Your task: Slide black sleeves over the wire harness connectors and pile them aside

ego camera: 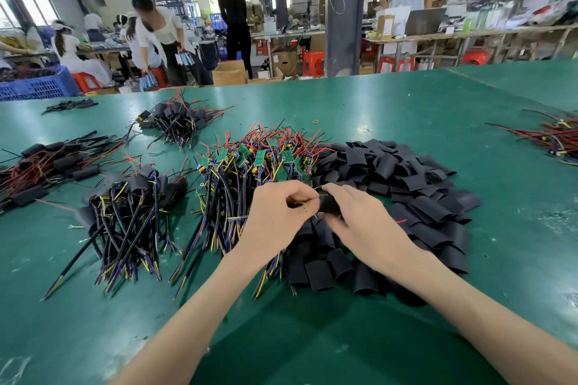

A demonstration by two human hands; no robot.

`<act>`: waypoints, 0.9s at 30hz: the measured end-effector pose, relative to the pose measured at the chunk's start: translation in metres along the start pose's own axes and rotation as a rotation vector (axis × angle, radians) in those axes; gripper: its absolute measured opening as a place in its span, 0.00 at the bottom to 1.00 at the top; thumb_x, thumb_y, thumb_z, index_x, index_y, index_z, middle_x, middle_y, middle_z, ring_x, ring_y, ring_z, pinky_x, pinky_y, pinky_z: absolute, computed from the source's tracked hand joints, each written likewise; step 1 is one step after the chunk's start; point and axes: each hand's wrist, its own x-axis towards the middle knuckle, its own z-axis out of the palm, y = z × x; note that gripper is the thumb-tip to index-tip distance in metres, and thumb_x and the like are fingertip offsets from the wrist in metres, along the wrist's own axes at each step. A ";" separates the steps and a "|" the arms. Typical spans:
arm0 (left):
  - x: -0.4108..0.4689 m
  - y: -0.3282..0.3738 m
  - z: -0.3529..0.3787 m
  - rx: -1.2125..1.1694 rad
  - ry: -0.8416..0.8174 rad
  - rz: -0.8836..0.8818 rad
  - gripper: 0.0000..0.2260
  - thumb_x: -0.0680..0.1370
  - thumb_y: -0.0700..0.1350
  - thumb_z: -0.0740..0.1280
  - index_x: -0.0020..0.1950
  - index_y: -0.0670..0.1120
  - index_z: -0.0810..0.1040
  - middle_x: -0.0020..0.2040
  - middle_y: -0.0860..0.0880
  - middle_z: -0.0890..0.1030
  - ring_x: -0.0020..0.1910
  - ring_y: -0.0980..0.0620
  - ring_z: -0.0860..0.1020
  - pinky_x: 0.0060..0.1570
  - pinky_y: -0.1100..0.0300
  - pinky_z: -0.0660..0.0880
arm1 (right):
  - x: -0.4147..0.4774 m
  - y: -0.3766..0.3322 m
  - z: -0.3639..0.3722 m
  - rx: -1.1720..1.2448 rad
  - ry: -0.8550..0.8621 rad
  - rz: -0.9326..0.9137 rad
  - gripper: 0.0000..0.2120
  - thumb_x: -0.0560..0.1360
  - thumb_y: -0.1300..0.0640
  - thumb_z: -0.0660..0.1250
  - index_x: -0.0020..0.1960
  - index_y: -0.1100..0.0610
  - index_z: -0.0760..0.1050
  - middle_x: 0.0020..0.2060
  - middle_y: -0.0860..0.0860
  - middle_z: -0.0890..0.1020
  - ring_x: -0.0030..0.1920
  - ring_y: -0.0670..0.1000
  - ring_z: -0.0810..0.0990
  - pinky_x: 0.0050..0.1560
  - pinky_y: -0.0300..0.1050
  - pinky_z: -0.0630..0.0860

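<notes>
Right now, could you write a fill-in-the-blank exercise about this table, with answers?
The sleeve in the right hand is ____.
The left hand pinches thin ____ at that sleeve's mouth.
The pile of loose sleeves lies ____ of the bare harnesses.
Answers: black; wires; right.

Head cam only, 1 wide-angle view: looks fwd & down across green surface (406,109), close over its near edge.

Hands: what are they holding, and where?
The right hand pinches a black sleeve across its body; the left hand pinches thin wires just beside the sleeve's open end.
</notes>
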 end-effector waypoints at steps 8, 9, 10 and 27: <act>0.001 0.003 -0.004 0.009 0.029 0.030 0.06 0.70 0.34 0.71 0.40 0.45 0.83 0.33 0.55 0.80 0.33 0.65 0.75 0.38 0.75 0.69 | 0.002 -0.004 -0.002 -0.011 0.030 -0.016 0.11 0.76 0.58 0.65 0.56 0.60 0.73 0.48 0.57 0.78 0.46 0.60 0.76 0.45 0.49 0.67; 0.000 0.004 -0.005 0.005 0.032 0.036 0.06 0.70 0.34 0.71 0.40 0.44 0.83 0.33 0.55 0.80 0.33 0.65 0.76 0.38 0.75 0.69 | 0.002 -0.004 -0.002 -0.016 0.029 -0.020 0.11 0.76 0.58 0.65 0.56 0.61 0.73 0.48 0.56 0.79 0.46 0.59 0.76 0.45 0.50 0.67; 0.000 0.005 -0.005 -0.003 0.037 0.042 0.06 0.70 0.33 0.71 0.40 0.43 0.82 0.33 0.54 0.80 0.33 0.65 0.75 0.37 0.75 0.69 | 0.002 -0.004 -0.003 -0.023 0.023 -0.024 0.10 0.76 0.57 0.65 0.56 0.60 0.73 0.47 0.56 0.79 0.45 0.59 0.76 0.45 0.50 0.67; 0.002 0.002 -0.007 0.091 0.000 0.094 0.07 0.73 0.37 0.71 0.46 0.46 0.85 0.38 0.50 0.79 0.35 0.59 0.75 0.39 0.72 0.68 | 0.002 -0.002 -0.006 -0.025 -0.014 -0.042 0.16 0.75 0.55 0.66 0.61 0.59 0.71 0.50 0.54 0.76 0.49 0.58 0.76 0.50 0.51 0.71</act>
